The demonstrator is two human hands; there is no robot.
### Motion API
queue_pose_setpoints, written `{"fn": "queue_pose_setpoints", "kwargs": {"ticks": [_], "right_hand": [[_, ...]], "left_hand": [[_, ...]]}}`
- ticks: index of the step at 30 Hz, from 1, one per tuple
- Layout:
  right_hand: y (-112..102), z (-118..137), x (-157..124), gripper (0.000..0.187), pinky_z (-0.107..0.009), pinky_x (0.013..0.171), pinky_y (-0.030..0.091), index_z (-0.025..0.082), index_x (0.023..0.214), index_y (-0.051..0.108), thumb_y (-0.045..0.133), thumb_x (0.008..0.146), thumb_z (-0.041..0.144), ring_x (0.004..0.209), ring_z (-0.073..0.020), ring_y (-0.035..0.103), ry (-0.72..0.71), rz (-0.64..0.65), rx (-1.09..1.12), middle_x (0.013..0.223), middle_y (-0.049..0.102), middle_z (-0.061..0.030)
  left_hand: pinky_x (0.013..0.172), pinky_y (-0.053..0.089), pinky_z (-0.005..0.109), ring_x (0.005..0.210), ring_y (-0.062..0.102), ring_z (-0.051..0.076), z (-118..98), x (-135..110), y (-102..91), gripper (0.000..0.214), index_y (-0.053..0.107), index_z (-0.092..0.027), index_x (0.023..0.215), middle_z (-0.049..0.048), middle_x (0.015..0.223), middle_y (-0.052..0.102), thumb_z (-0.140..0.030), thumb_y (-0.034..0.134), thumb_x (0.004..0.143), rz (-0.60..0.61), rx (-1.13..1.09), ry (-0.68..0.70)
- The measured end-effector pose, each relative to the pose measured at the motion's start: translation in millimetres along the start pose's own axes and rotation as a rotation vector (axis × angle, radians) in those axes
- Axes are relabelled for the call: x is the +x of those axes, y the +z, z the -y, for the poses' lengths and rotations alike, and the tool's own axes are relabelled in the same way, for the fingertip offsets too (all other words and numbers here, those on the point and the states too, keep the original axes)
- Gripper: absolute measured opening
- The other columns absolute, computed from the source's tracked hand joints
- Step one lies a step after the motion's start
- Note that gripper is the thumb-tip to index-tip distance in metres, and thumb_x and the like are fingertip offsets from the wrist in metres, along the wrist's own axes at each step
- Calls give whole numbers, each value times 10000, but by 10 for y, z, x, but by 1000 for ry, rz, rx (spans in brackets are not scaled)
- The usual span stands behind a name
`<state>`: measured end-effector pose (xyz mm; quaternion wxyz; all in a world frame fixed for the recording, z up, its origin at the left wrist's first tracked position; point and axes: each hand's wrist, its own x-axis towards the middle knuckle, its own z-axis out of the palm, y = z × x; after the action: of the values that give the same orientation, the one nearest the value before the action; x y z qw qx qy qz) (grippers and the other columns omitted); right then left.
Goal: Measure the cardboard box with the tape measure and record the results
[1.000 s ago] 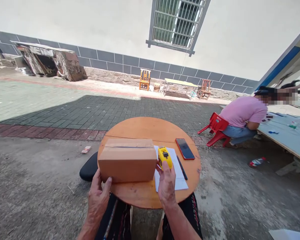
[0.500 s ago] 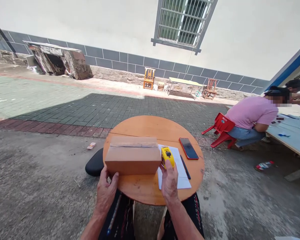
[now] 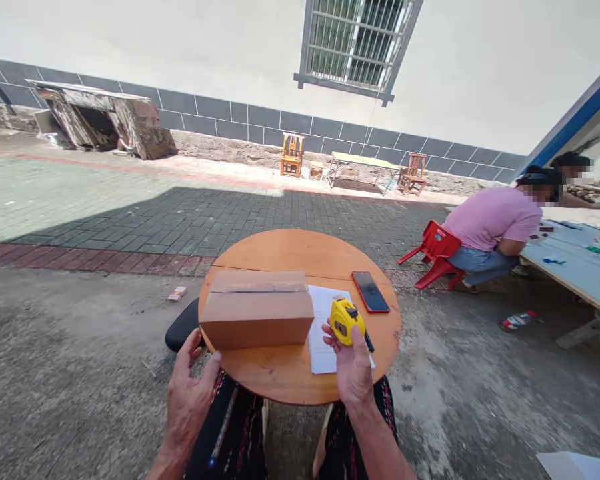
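Note:
A closed brown cardboard box (image 3: 257, 320) with clear tape along its top lies on the round wooden table (image 3: 280, 380). Just off the box's near left corner is my left hand (image 3: 193, 383), its thumb and fingers apart and holding nothing. My right hand (image 3: 354, 373) grips a yellow tape measure (image 3: 346, 321) above some white paper sheets (image 3: 325, 340); no blade shows pulled out. A black pen (image 3: 369, 341) lies on the paper, partly hidden behind that hand. Farther right rests a phone (image 3: 371, 291) with a red edge.
Behind the table's left edge is a black stool seat (image 3: 181, 327). To the right, a person in a pink shirt (image 3: 495, 213) sits on a red chair (image 3: 433, 250) at a long table (image 3: 580, 257), with another person beyond. A bottle (image 3: 517, 321) lies on the ground.
My left hand has come away from the box, moving left and toward me. My right hand has drawn the tape measure away from the box's right end and tilted it.

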<state>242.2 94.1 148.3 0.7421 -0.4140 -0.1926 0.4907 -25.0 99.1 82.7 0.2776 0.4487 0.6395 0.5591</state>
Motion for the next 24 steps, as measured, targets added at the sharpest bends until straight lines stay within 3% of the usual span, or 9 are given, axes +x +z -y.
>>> {"fn": "queue_pose_setpoints", "kwargs": {"ticks": [6,11,24], "right_hand": [[135,-108,118,442,-344,842,535,214,1027,715,746,700,510,940,-226,702,-2,-5,41,1007,739,-44],[274,-285,180,429,-332,821,536,233,1050,705,762,698,470,877,-184,679,28,31,85,1055,724,-28],[161,-231,90,465,-343,858,539,229,1128,678,715,742,485,892,-181,680,23,-2,49,1068,717,-27]], "left_hand": [[1141,328,440,1335,461,294,-225,233,113,706,394,-248,1464,91,1458,496,-559,584,859,57,-246,-24],[1176,258,424,1368,416,271,-230,401,223,621,499,-212,1391,78,1399,554,-596,492,903,146,-257,-28],[1158,311,424,1341,455,272,-260,292,267,586,539,-178,1344,78,1357,592,-573,464,918,160,-239,-26]]}}
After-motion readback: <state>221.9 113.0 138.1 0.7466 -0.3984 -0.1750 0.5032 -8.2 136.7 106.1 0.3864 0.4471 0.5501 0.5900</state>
